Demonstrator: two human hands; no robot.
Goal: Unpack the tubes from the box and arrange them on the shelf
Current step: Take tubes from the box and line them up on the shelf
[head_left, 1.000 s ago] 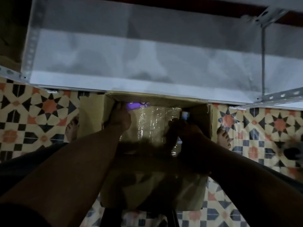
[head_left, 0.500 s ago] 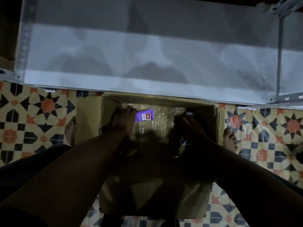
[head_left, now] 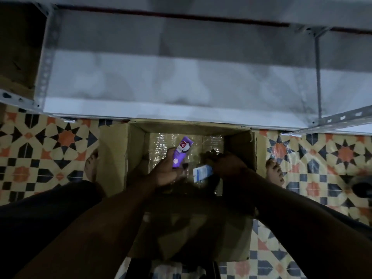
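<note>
Fingers [head_left: 171,158] of the left hand [head_left: 166,173] curl round the lower half of a purple tube [head_left: 182,153], whose upper end tilts toward the shelf [head_left: 181,87]. The right hand [head_left: 228,166] pinches one end of a white and blue tube [head_left: 202,172] (it may be a small carton; the dim light leaves that unclear), which sticks out toward the left hand. Both hands hang inside the open cardboard box [head_left: 134,154], over crinkled clear wrapping [head_left: 161,141]; whether more tubes lie beneath it cannot be told. The box stands on the patterned tile floor [head_left: 40,150], and in this view its far wall meets the front edge of the grey metal shelf. The left foot [head_left: 90,164] and right foot [head_left: 274,172] are beside the box. Such tubes are likely light and soft-walled, with a glossy skin that may slip. A hold round the middle or near the stiffer cap should serve best, and a hard squeeze could dent them.
</note>
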